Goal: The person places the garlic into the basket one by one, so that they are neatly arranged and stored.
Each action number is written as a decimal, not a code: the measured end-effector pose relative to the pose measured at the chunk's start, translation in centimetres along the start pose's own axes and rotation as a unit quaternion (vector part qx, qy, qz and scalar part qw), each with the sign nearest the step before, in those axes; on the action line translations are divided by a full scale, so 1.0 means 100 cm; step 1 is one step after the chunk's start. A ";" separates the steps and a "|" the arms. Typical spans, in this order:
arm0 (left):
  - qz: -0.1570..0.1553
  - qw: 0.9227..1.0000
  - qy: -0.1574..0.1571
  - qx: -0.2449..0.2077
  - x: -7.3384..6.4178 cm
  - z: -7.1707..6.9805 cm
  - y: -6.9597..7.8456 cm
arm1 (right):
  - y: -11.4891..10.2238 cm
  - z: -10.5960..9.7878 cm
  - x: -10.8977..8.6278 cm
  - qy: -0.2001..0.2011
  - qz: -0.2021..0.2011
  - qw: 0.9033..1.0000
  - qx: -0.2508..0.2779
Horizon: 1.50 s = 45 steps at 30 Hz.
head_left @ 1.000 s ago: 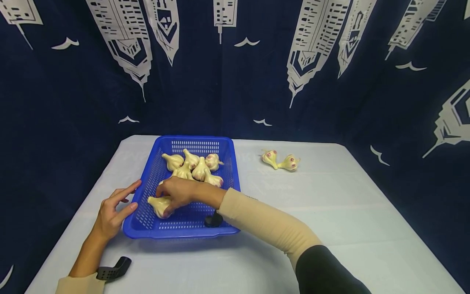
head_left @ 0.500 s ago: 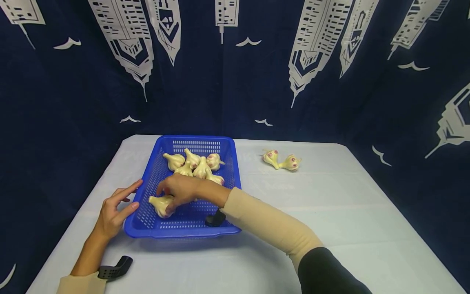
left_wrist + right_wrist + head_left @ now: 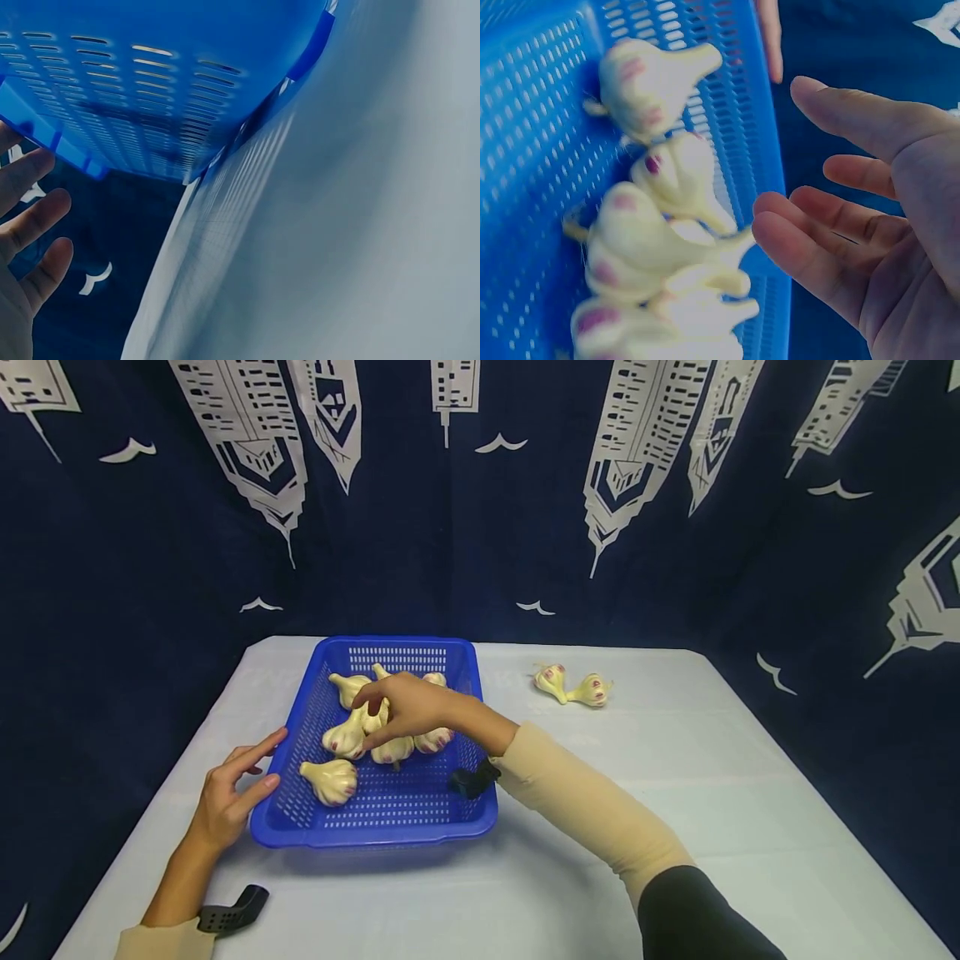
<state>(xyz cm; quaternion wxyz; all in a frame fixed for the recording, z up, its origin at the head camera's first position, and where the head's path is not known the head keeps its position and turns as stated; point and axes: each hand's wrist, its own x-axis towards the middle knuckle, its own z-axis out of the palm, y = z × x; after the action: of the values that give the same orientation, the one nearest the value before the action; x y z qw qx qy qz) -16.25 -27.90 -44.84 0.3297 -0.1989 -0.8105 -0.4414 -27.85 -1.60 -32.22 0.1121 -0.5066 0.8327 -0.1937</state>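
Note:
A blue plastic basket (image 3: 420, 833) with slotted walls holds several garlic bulbs. One garlic bulb (image 3: 330, 781) lies apart from the others, near the basket's front left. My right hand (image 3: 412, 706) is over the grouped bulbs, fingers loosely bent and nothing between them; it hides part of the group in the head view. The right wrist view shows that hand (image 3: 877, 217) beside a row of garlic bulbs (image 3: 656, 232). My left hand (image 3: 228, 793) has its fingers spread, with fingertips right at the basket's left rim. In the left wrist view its fingers (image 3: 37, 221) are beside the basket wall.
Two garlic bulbs (image 3: 573, 687) lie on the white table (image 3: 600, 760) to the right of the basket. Behind the table hangs a dark blue cloth (image 3: 420, 543) with white building prints. A black strap piece (image 3: 234, 912) sits at my left wrist.
My right hand has let go of the front left garlic bulb and moved up and right, over the grouped bulbs. The left hand stays at the rim.

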 end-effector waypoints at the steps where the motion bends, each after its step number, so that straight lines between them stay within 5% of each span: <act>1: 0.001 1.000 0.002 0.001 0.000 0.000 0.000 | 0.002 -0.003 -0.003 0.004 0.003 1.000 0.004; 13: 0.009 1.000 0.009 -0.003 -0.003 0.000 -0.004 | 0.050 -0.023 -0.045 0.063 0.045 0.997 0.027; 22: 0.010 1.000 0.011 0.000 -0.005 0.000 -0.005 | 0.075 -0.044 -0.076 0.108 0.108 0.985 0.077; 32: 0.015 1.000 0.010 -0.011 -0.005 0.001 -0.008 | 0.112 -0.049 -0.114 0.170 0.181 0.968 0.043; 45: 0.010 1.000 0.017 -0.015 -0.004 0.002 -0.009 | 0.162 -0.049 -0.159 0.209 0.228 0.951 0.020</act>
<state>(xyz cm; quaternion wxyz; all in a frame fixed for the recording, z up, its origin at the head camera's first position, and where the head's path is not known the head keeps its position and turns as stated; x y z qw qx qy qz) -16.62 -28.24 -45.76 0.3444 -0.2043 -0.7960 -0.4539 -35.37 20.16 -35.05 -0.0133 -0.2492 0.9266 -0.2814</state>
